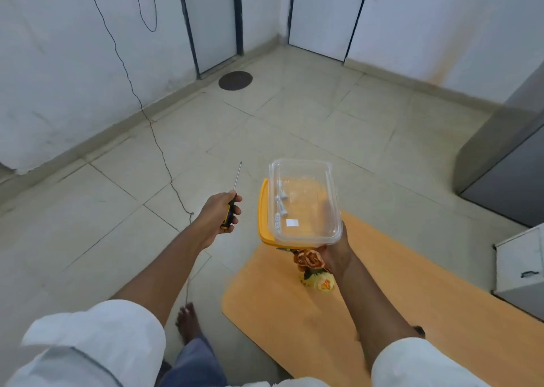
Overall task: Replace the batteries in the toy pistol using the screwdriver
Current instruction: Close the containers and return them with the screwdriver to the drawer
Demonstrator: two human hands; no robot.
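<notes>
My left hand [217, 215] grips a screwdriver [232, 199] by its black and yellow handle, the thin metal shaft pointing up and away over the floor. My right hand [335, 249] holds a clear plastic container [304, 201] from underneath, together with a yellow lid [263, 210] beneath it. Inside the container lie a few small white items near its left wall; I cannot tell what they are. No toy pistol is in view.
An orange-topped table [412, 298] stands at lower right with artificial flowers [315, 268] on it. A white drawer cabinet [521, 266] and a grey cabinet [506, 157] are at right. A black cable [153, 133] runs down the wall across the tiled floor. My bare foot [188, 322] stands on the floor.
</notes>
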